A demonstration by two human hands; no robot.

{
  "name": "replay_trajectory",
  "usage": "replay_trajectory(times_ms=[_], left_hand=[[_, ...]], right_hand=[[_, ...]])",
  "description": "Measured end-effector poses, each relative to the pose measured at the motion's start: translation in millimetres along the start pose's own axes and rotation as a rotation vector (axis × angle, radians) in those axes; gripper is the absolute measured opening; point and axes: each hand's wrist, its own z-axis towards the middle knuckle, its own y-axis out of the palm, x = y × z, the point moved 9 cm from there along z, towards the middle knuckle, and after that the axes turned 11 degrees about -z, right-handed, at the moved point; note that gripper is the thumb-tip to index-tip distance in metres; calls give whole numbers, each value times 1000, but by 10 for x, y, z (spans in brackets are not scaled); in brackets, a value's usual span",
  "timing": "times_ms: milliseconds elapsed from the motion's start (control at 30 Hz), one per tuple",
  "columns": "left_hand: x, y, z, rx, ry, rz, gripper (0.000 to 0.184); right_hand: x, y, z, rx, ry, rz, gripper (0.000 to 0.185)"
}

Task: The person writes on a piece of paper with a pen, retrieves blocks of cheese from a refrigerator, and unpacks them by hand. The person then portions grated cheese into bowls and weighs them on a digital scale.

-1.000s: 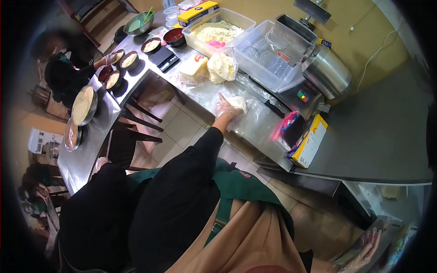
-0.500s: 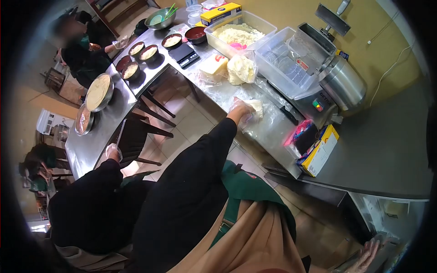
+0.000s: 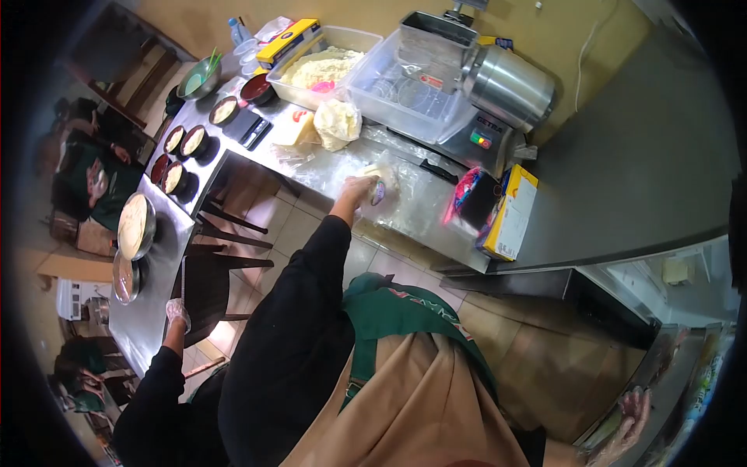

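My left hand [image 3: 358,191], in a clear plastic glove, reaches to the near edge of the steel table. Its fingers are closed on a small pale block in clear wrapping [image 3: 383,180] with a purplish mark. Close behind it are a pale bag of soft white stuff [image 3: 338,123] and a yellowish block in a wrapper [image 3: 293,128]. A black-handled knife [image 3: 438,171] lies to the right. Low at the right, my gloved right hand [image 3: 629,424] is held with fingers apart and nothing in it, beside the pulled-out drawer [image 3: 661,389] of an open fridge.
A steel grating machine [image 3: 510,89] stands over a clear tub [image 3: 366,86]; another tub [image 3: 373,39] holds pale shreds. A yellow box [image 3: 510,214] sits at the table's right end. Bowls [image 3: 193,142] and a scale [image 3: 247,126] stand left. A co-worker's gloved hand [image 3: 177,313] is near a chair [image 3: 208,288].
My view has swung right, so the table sits further left and more of the open fridge shows. My left hand stays on the wrapped block; my right hand remains by the drawer.
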Motion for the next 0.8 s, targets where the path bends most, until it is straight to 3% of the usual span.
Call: replay_trajectory(times_ms=[67,100,167,200,233,300,367,433,467,533,600,633,667,733,800], left_hand=[[2,91,-45,-56,-5,-325,34],[-148,21,151,-60,179,-295,35],[29,92,-145,-185,-41,-810,34],[289,40,-448,-170,69,-957,34],[411,57,-593,-228,-19,-1045,34],[666,45,-878,-336,-105,-1168,36],[1160,-28,-1357,-281,32,-1216,37],[1447,-49,-1543,-476,161,-1257,38],[1705,6,-1770,-471,244,-1140,43],[2136,275,-2279,-387,343,-970,54],[2604,867,-2851,-532,366,-794,71],[3135,1110,-3522,-537,566,-631,72],[3281,1315,-3752,-565,624,-598,71],[3475,1662,-4086,-646,752,-621,74],[3605,1860,-4246,-626,867,-635,75]], right_hand=[[229,-58,-94,-118,17,-73,80],[474,-192,-87,-103,39,-82,80],[610,-105,-262,-488,-104,199,81],[663,-163,-357,-340,-98,331,80],[541,-82,-354,-229,-182,438,76],[490,226,-328,-338,-275,584,75],[144,896,-75,-745,-360,516,80],[54,1668,36,-897,-127,757,96],[-102,1987,64,-947,-150,774,105],[-455,2330,128,-893,-222,863,108],[-709,2464,91,-916,-247,1104,120],[-779,2478,48,-915,-222,1245,124],[-792,2507,-12,-908,-231,1247,124],[-563,2451,98,-624,-39,1476,133],[-409,2245,286,-524,28,1543,135]])
